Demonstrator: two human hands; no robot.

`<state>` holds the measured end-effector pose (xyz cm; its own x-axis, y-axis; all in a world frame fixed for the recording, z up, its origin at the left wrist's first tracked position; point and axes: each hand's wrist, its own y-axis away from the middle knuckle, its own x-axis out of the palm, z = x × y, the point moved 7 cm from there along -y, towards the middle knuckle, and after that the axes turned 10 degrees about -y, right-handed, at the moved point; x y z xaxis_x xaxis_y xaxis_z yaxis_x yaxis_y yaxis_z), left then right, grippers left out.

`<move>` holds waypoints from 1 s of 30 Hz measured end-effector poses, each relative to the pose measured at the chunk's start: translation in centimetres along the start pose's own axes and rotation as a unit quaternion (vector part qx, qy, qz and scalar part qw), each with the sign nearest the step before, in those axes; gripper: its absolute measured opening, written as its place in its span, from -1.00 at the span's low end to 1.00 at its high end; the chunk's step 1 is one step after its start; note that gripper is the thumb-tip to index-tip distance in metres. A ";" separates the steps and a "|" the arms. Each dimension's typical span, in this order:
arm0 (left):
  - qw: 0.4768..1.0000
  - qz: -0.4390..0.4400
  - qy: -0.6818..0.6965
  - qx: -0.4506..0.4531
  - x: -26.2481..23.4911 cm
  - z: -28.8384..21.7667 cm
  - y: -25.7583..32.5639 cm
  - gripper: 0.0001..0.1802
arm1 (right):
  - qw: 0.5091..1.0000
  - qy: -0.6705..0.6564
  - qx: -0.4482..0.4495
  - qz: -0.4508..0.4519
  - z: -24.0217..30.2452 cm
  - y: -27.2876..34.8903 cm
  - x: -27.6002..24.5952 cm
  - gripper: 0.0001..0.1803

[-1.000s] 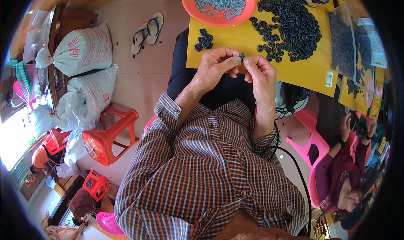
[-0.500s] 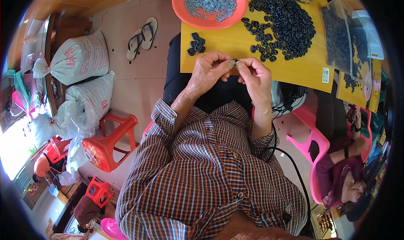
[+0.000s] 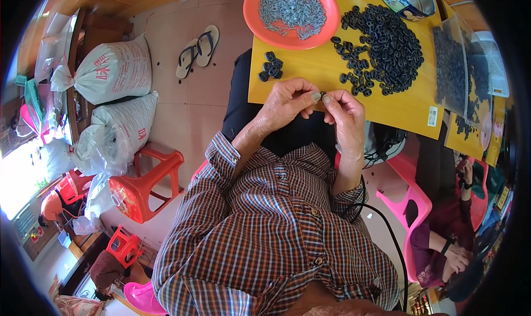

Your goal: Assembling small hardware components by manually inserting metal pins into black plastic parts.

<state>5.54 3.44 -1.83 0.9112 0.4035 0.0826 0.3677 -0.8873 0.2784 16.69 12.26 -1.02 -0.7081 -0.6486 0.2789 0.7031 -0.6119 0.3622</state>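
Note:
My left hand (image 3: 287, 104) and my right hand (image 3: 348, 117) meet at the table's near edge, fingertips pinched together. Between the thumbs and forefingers is a small black piece (image 3: 323, 95), mostly covered by the fingers. Just beyond my left hand lies a small cluster of black oval pieces (image 3: 271, 67). A large heap of black two-holed oval pieces (image 3: 394, 53) spreads past my right hand. Farther off, an orange-red plate (image 3: 252, 11) carries many small grey screw-like pins (image 3: 292, 13).
An open tin (image 3: 409, 3) and clear plastic containers (image 3: 451, 70) of black pieces stand on the yellow table (image 3: 387, 108) at the right. White sacks (image 3: 119, 70), a red stool (image 3: 146, 183) and flip-flops (image 3: 196, 50) are at the left. Another person (image 3: 448, 227) sits at the right.
The view has shifted slightly, so the table and hands appear lower and farther right. Both hands keep their pinch on the small piece. The seated person's hands at the right have moved.

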 end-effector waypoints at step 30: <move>0.683 -0.192 -0.634 0.307 -5.9 -6.7 -4.6 -0.52 | 0.998 -0.023 -0.015 -0.054 -0.3 -0.8 -1.0 -0.85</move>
<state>-2.77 6.69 2.85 0.0098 0.4598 -0.8880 0.2786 -0.8541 -0.4392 16.85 13.21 -1.87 -0.7821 -0.5568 0.2799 0.6231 -0.6911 0.3662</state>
